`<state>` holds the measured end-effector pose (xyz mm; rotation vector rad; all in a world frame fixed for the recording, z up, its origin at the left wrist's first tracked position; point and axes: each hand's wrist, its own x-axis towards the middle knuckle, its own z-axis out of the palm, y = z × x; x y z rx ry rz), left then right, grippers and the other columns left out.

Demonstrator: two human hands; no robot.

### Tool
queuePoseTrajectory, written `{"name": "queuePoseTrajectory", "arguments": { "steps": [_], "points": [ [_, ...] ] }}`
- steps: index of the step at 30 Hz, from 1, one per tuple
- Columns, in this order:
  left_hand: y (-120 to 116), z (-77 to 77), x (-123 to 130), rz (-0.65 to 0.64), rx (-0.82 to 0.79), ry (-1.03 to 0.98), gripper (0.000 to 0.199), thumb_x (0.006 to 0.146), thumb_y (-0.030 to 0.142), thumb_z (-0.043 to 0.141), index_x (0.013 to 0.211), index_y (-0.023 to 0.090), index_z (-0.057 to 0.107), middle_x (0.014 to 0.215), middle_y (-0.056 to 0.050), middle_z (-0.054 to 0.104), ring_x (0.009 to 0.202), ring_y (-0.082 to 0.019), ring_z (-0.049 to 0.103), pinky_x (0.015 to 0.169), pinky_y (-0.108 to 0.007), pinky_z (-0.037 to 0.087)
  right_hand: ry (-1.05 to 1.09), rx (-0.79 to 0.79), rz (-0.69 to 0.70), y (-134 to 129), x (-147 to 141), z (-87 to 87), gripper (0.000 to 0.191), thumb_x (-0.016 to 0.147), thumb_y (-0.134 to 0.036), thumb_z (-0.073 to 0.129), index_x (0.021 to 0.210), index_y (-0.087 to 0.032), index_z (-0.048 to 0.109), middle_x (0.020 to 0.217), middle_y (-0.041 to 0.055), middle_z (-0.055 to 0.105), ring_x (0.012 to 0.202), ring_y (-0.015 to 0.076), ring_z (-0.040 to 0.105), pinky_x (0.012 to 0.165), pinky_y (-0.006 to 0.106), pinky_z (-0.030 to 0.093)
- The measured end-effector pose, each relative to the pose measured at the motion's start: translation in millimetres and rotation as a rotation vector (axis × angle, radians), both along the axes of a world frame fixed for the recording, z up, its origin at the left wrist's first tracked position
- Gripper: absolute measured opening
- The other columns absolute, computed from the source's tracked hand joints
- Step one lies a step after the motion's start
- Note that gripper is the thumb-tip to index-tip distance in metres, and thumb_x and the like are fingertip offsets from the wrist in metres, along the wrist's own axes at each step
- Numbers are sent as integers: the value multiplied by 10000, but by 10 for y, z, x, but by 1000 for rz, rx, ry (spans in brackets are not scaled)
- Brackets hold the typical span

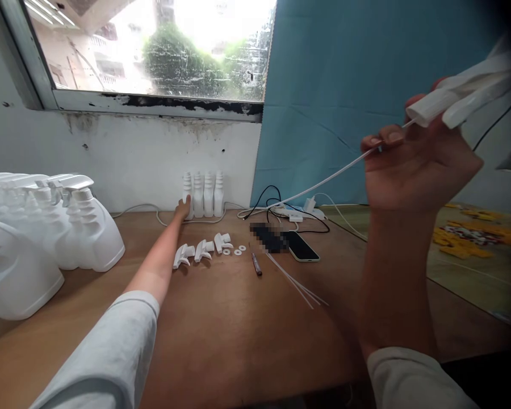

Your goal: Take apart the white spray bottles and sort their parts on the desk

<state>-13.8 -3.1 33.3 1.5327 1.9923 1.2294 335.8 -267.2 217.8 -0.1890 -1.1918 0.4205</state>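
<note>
My left hand (183, 208) reaches to the back of the brown table, its fingers against the leftmost white bottle (188, 184) of a short row by the wall. Raised at the upper right, my right hand (413, 142) holds a white spray trigger head (472, 91). A thin white tube (338, 172) runs from the head's neck down to the left, pinched by the same hand. On the table lie three white trigger heads (203, 250), several small white rings (237, 253) and loose thin white tubes (296, 284).
Large white bottles (96, 233) stand at the left. A marker (256, 264), a phone (302, 247) and a pixelated dark item (269, 237) lie mid-table. Cables and a power strip (300, 212) run along the back. Yellow pieces (464, 238) lie at the right.
</note>
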Motion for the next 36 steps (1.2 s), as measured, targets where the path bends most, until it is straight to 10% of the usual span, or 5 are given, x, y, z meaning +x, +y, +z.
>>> {"name": "queuePoseTrajectory", "arguments": {
  "steps": [36],
  "points": [
    [-105,-502,-396,-287,-69,410,346,895,337,546,1184,147,545,1186,-99,563,1024,-209,578,867,-415,509,-75,-62,119,152,-99,-45,128,667,-124,552,765,-200,584,969,5,499,598,62,430,632,254,374]
  ]
}}
